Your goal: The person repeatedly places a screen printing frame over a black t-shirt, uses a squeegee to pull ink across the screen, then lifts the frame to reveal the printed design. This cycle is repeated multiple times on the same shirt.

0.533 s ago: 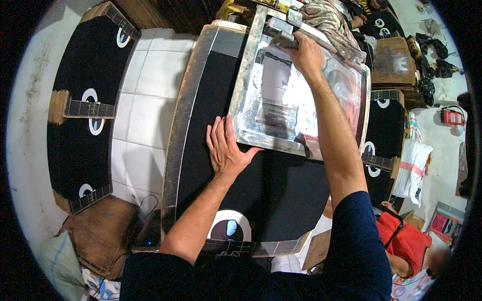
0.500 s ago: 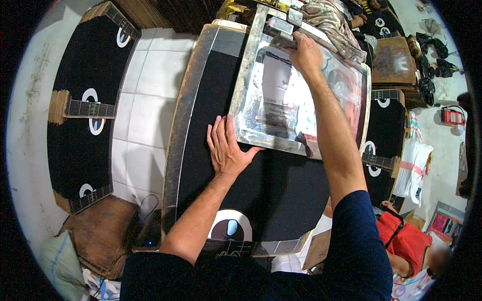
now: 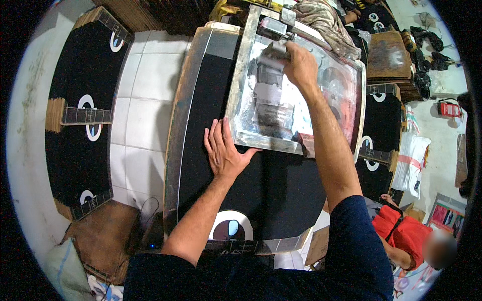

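Note:
A silkscreen frame (image 3: 273, 142) with a pale, ink-smeared mesh lies on black fabric (image 3: 281, 195) stretched over a long board. My right hand (image 3: 302, 67) is closed around a dark grey squeegee (image 3: 274, 52), near the far left part of the mesh. The fingers partly hide the squeegee's handle. My left hand (image 3: 224, 153) lies spread at the near left corner of the frame, fingers along its left side and thumb along its near edge. Nearer to me, a printed eye (image 3: 233, 229) in white, brown and light blue shows on the fabric.
More boards with black fabric (image 3: 80, 155) and eye prints stand at the left by the wall; another printed board (image 3: 374, 128) is at the right. A crumpled cloth (image 3: 324, 22) lies behind the frame. A person in red (image 3: 401, 228) is at the lower right.
My right hand has drawn the squeegee a short way toward me over the mesh. My left hand keeps its place at the frame's corner. The whole view has shifted slightly.

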### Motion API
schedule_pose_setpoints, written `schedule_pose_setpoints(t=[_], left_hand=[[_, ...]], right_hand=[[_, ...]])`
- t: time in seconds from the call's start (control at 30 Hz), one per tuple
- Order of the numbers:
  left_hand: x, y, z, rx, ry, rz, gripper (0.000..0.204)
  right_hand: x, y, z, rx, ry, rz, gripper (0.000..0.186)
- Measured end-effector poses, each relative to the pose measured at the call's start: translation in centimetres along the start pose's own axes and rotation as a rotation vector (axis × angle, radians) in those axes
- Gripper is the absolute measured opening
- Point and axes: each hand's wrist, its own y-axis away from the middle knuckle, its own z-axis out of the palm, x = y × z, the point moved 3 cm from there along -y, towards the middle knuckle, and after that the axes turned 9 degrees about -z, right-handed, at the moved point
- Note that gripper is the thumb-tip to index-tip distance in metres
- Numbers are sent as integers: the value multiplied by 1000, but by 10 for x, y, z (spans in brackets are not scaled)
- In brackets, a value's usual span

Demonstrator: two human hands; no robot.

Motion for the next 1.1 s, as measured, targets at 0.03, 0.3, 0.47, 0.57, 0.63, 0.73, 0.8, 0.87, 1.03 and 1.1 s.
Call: schedule_pose_setpoints(t=[0.03,0.3,0.47,0.57,0.63,0.73,0.8,0.87,1.03,1.1], left_hand=[[0,0,1,3,-5,3,129],[0,0,1,-15,-20,-13,129],[-3,-4,1,6,189,-53,127],[-10,-5,7,-14,262,-7,121],[-15,-4,8,-4,327,66,116],[-20,2,7,95,426,117,109],[-21,4,7,104,450,128,109],[-19,3,8,90,444,119,110],[-16,2,5,108,430,124,112],[-16,2,5,102,452,122,112]], right_hand=[[3,-7,1,66,36,-23,33],[-52,79,-9,39,30,-32,24],[-65,99,-16,-27,2,-26,27],[-66,106,-19,-29,-16,-82,29],[-65,106,-21,-13,12,-94,32],[-55,88,-24,24,59,-38,31],[-41,63,-28,-1,43,-13,33],[-32,50,-35,-50,-25,11,37],[-36,61,-43,-189,-98,22,40],[-34,63,-40,-181,-80,-16,42]])
